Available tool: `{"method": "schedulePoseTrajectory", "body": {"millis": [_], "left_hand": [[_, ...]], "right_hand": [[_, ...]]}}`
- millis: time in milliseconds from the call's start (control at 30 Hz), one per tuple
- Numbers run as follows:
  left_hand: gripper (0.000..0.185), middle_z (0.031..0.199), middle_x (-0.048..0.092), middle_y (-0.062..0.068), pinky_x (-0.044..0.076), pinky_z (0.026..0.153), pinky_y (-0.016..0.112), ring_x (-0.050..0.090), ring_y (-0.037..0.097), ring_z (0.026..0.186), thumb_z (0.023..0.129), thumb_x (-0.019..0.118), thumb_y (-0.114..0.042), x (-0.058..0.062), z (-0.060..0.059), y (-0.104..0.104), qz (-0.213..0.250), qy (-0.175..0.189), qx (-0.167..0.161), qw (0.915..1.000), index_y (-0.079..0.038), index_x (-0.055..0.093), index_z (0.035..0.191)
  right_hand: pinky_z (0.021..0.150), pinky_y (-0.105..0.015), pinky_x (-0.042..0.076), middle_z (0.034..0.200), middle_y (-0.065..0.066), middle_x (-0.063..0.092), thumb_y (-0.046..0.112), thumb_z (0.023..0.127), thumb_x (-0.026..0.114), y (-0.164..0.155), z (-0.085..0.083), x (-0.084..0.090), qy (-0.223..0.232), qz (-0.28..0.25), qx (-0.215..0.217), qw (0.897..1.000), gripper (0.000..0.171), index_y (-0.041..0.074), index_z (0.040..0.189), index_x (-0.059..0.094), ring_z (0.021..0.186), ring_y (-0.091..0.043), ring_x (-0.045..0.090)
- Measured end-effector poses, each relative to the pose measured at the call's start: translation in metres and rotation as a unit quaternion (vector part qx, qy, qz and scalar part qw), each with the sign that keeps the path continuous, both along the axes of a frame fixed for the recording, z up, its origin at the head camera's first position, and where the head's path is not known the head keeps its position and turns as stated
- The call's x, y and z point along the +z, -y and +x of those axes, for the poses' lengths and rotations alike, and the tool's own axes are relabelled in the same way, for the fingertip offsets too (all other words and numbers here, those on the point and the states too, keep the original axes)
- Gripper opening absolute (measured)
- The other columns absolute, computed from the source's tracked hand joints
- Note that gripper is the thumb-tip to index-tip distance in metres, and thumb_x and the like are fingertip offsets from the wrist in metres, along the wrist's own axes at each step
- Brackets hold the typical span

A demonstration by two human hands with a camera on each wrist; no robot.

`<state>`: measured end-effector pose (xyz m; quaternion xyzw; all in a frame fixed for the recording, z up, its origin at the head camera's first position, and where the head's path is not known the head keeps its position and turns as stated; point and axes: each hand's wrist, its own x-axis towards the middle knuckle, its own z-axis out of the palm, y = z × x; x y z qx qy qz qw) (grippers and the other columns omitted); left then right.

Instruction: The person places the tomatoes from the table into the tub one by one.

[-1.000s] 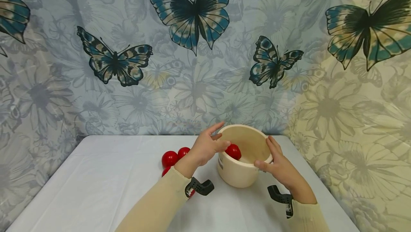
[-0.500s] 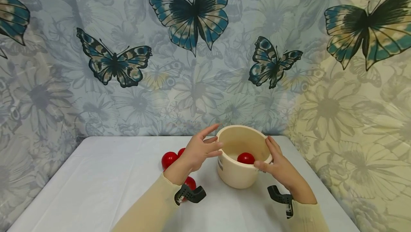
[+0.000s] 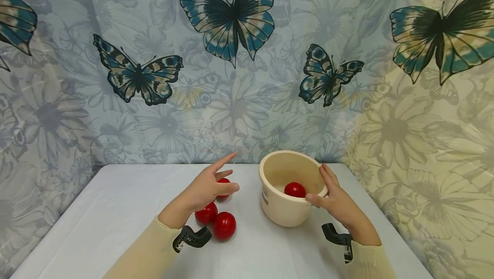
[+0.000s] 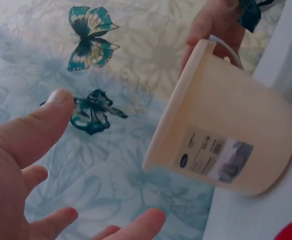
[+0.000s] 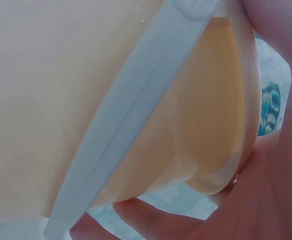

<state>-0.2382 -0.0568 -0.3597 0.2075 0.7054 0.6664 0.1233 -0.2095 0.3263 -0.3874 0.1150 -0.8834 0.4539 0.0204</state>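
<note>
Lying near left hand [image 3: 202, 190], red balls [image 3: 224, 226]

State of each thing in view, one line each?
Bucket: upright on table, open-topped
Bucket handle: lowered, below the rim
Label: stuck on bucket's outer wall
Red ball: inside bucket
Nearest loose ball: on table
Middle loose ball: on table, partly hidden
Far loose ball: partly hidden
Left hand: fingers spread, holding nothing
Right hand: gripping bucket rim
</note>
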Motion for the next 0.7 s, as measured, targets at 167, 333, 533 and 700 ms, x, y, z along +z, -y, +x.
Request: {"method": "schedulePoseTrajectory", "body": {"millis": [167,333,533,700], "left_hand": [[0.087,0.163,0.019,0.004,0.045,0.103,0.052,0.029,0.034,0.144,0.087,0.079,-0.013,-0.01,0.0,0.034,-0.051,-0.015,-0.002,0.9986,-0.029,0.031,0.158],[0.088,0.163,0.012,0.004,0.036,0.106,0.062,0.026,0.036,0.145,0.087,0.08,-0.018,-0.024,-0.002,0.067,-0.065,-0.007,0.011,0.9978,-0.028,0.03,0.158],[0.091,0.164,0.006,0.009,0.033,0.107,0.064,0.021,0.042,0.145,0.087,0.079,-0.019,-0.042,-0.003,0.098,-0.055,0.018,0.028,0.9979,-0.022,0.025,0.16],[0.09,0.164,0.003,0.01,0.044,0.103,0.053,0.017,0.044,0.146,0.088,0.078,-0.013,-0.059,-0.002,0.11,-0.04,0.046,0.029,0.9977,-0.019,0.023,0.16]], "right_hand": [[0.09,-0.038,0.052,0.164,-0.013,-0.013,0.034,0.093,0.072,0.0,0.001,0.0,0.003,-0.003,0.0,1.0,0.103,0.002,0.159,0.0,0.143,-0.047,0.015],[0.085,-0.03,0.053,0.164,-0.012,-0.014,0.034,0.093,0.072,0.0,0.001,0.001,0.007,-0.008,-0.001,1.0,0.103,0.003,0.159,-0.001,0.143,-0.046,0.016],[0.092,-0.035,0.051,0.164,-0.012,-0.013,0.033,0.093,0.072,0.001,0.001,0.002,0.007,-0.002,-0.004,1.0,0.102,0.004,0.159,0.0,0.144,-0.046,0.013],[0.092,-0.034,0.05,0.164,-0.013,-0.012,0.033,0.093,0.072,0.003,0.001,0.004,0.008,0.0,-0.005,1.0,0.102,0.005,0.159,0.0,0.144,-0.045,0.012]]}}
